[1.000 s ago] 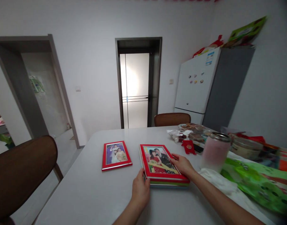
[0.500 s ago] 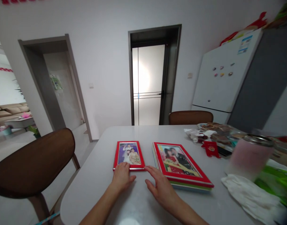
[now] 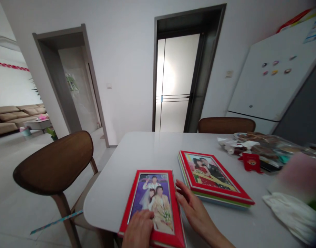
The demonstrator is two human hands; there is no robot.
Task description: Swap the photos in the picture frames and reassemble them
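A small red-framed photo (image 3: 150, 199) lies near the front of the white table, close to me. My left hand (image 3: 139, 227) rests over its lower left part, the fingers on the picture; the thumb is hidden. Beside the frame's right edge is my right hand (image 3: 192, 206), its fingertips at the edge and the fingers extended. To the right lies a stack of larger frames, with a red one (image 3: 212, 172) on top and green and pale blue edges beneath it.
Food in plastic bags (image 3: 268, 148), a red packet (image 3: 251, 162), a blurred pink jar (image 3: 289, 175) and a white cloth (image 3: 293, 212) are on the table's right side. Brown chairs stand at the left (image 3: 54, 165) and the far side (image 3: 226, 125).
The small frame is nearer to me and looks larger, with my left hand now over its picture. My right hand has come beside its right edge. The camera view has shifted.
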